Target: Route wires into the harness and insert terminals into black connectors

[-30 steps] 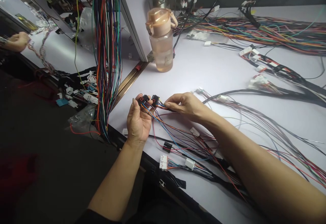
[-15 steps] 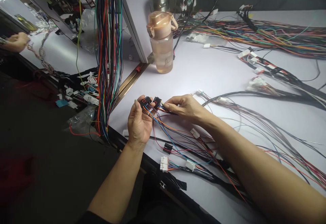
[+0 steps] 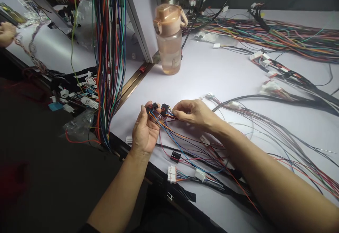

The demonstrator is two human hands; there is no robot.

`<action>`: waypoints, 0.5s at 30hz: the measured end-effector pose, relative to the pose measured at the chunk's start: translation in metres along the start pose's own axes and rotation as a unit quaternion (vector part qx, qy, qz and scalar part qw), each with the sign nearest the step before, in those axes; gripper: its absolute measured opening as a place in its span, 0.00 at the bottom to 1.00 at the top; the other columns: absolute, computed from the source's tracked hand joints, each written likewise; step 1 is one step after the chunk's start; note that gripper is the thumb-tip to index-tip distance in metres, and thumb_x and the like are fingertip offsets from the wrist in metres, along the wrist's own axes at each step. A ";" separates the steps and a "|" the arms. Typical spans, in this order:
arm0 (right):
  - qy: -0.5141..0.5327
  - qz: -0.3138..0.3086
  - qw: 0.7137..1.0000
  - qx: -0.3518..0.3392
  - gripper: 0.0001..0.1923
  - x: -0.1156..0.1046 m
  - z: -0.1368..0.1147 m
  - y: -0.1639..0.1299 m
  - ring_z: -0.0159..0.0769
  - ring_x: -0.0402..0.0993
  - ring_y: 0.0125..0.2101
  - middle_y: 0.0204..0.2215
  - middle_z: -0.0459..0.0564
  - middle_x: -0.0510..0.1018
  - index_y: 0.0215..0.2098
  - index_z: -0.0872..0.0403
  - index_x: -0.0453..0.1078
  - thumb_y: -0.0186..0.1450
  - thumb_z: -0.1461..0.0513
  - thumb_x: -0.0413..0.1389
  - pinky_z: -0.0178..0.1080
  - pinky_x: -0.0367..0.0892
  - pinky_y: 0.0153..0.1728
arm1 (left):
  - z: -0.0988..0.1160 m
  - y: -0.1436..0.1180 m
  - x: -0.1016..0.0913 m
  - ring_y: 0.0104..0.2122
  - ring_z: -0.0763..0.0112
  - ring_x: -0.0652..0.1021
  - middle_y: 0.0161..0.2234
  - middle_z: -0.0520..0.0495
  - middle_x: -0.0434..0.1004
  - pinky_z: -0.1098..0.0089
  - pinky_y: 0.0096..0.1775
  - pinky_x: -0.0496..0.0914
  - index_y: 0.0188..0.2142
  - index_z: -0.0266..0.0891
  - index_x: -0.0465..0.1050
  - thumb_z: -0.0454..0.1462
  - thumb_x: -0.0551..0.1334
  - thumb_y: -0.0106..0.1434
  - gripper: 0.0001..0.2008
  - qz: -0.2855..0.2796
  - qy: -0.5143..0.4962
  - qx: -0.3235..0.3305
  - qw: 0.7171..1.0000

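Observation:
My left hand point(image 3: 144, 129) is raised palm up just above the white table point(image 3: 227, 74) and pinches a small black connector point(image 3: 152, 107) at its fingertips. Beside it sits a second black connector point(image 3: 164, 108), and my right hand point(image 3: 194, 113) grips the coloured wires right behind that one. Blue, orange and red wires point(image 3: 172, 134) trail from both connectors across my left palm down to the table. The two connectors are close together but apart.
A peach water bottle point(image 3: 169, 40) stands behind my hands. A thick bunch of coloured wires point(image 3: 109, 56) hangs at the left. White connectors point(image 3: 172, 173) and a loose black connector point(image 3: 175, 156) lie near the front edge. Harness bundles point(image 3: 278, 35) cover the back right. Another person's hand point(image 3: 6, 33) is far left.
Both hands have drifted slightly right and down in the picture as the view shifted; the grip on the two black connectors is unchanged.

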State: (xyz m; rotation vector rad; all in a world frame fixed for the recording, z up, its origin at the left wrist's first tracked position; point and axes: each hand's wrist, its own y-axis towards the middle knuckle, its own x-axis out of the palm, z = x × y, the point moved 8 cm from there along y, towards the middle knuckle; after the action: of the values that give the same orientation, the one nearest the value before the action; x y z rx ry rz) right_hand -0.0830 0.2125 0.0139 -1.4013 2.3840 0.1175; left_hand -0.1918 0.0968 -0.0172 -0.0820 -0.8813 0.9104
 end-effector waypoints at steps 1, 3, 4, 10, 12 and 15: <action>0.007 -0.003 1.000 0.003 0.11 0.001 0.001 0.000 0.28 0.65 0.23 0.24 0.46 0.75 0.34 0.56 0.75 0.62 0.58 0.55 0.32 0.59 0.23 | -0.001 0.000 -0.002 0.31 0.77 0.81 0.34 0.47 0.82 0.64 0.51 0.72 0.37 0.38 0.76 0.39 0.52 0.70 0.14 0.013 -0.006 -0.013 1.000; 0.020 -0.004 1.000 0.009 0.11 0.002 0.001 0.000 0.28 0.65 0.23 0.24 0.46 0.75 0.34 0.57 0.75 0.61 0.57 0.56 0.31 0.58 0.22 | -0.004 0.000 -0.004 0.31 0.77 0.81 0.33 0.46 0.82 0.64 0.51 0.72 0.36 0.37 0.75 0.39 0.51 0.71 0.15 0.032 -0.015 -0.037 0.999; 0.022 -0.001 1.000 0.012 0.11 0.002 0.001 0.000 0.27 0.64 0.22 0.23 0.46 0.74 0.34 0.57 0.75 0.61 0.57 0.56 0.31 0.57 0.21 | -0.005 0.000 -0.005 0.31 0.77 0.81 0.33 0.46 0.82 0.64 0.51 0.72 0.36 0.37 0.75 0.39 0.51 0.71 0.15 0.035 -0.017 -0.046 0.998; 0.020 0.021 1.000 0.002 0.11 0.000 -0.002 -0.001 0.26 0.62 0.20 0.20 0.44 0.72 0.31 0.58 0.74 0.61 0.58 0.56 0.31 0.55 0.20 | -0.008 0.001 -0.005 0.31 0.77 0.81 0.33 0.46 0.82 0.61 0.50 0.73 0.37 0.37 0.75 0.39 0.51 0.71 0.15 0.029 -0.018 -0.061 0.998; 0.016 0.021 1.000 -0.003 0.11 0.000 -0.002 -0.001 0.25 0.62 0.20 0.19 0.44 0.72 0.31 0.58 0.74 0.61 0.57 0.56 0.31 0.55 0.21 | -0.007 0.001 -0.005 0.31 0.76 0.81 0.34 0.46 0.82 0.60 0.51 0.73 0.38 0.37 0.75 0.40 0.52 0.70 0.14 0.025 -0.013 -0.057 0.998; 0.008 0.020 1.000 -0.002 0.12 0.000 0.000 0.000 0.26 0.62 0.20 0.19 0.44 0.72 0.31 0.58 0.74 0.61 0.57 0.56 0.31 0.55 0.21 | -0.007 0.001 -0.006 0.31 0.77 0.81 0.34 0.47 0.82 0.60 0.51 0.72 0.37 0.38 0.75 0.39 0.52 0.70 0.14 0.026 -0.014 -0.055 0.998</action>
State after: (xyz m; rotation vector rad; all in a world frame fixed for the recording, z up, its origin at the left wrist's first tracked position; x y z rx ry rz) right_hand -0.0825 0.2125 0.0139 -1.3605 2.4271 0.1221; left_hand -0.1892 0.0948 -0.0266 -0.1877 -0.9593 0.9130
